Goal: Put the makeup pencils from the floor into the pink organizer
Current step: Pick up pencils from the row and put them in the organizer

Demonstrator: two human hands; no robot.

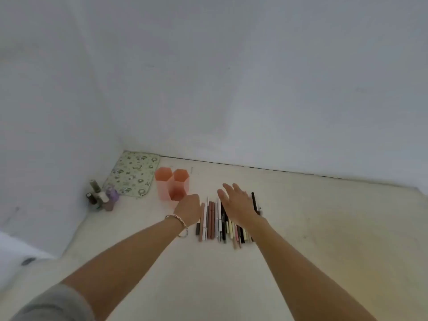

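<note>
Now our right hand (236, 202) hovers spread flat over the pencils (215, 218), nearer them; our left hand (188, 208) is curled, seemingly empty, beside the organizer (172, 184). Pencils lie lengthwise away from us on the floor (324, 228).

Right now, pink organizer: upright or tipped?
Upright. The pink organizer stands on the floor with its hexagonal openings facing up; no pencils stick out of them.
</note>
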